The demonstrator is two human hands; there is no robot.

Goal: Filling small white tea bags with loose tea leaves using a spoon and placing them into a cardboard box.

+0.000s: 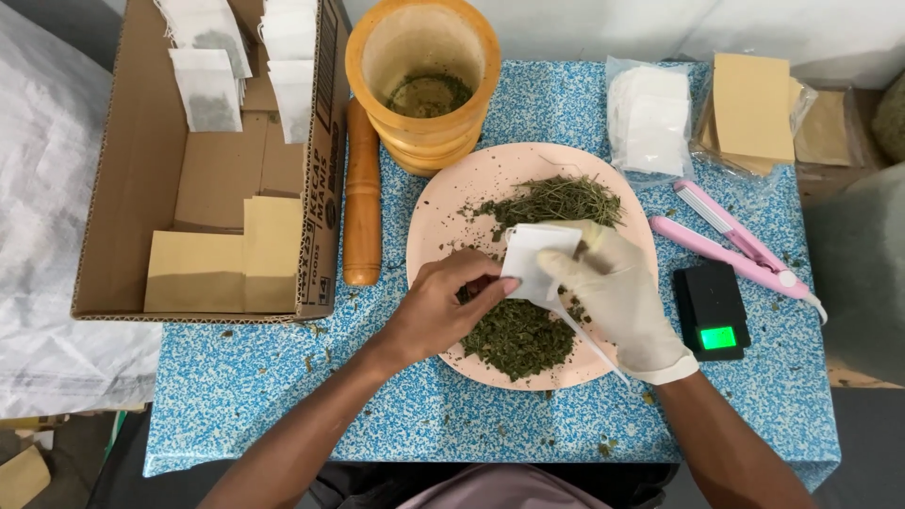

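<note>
A pale pink plate (452, 203) holds two heaps of dried green herbs (517, 339), one near me and one farther off. Over the plate, my left hand (441, 306), bare, pinches the near edge of a small white filter bag (533, 264). My right hand (617, 297), in a white glove, grips the same bag from the right side, fingers curled around its top. The bag hangs just above the near herb heap.
A wooden mortar (424, 80) with herbs and a wooden pestle (362, 193) stand behind the plate. A cardboard box (203, 179) with filled bags and tan envelopes is left. A pink sealer (731, 240), small black scale (712, 311), packs of bags (650, 118) and envelopes (752, 104) lie right.
</note>
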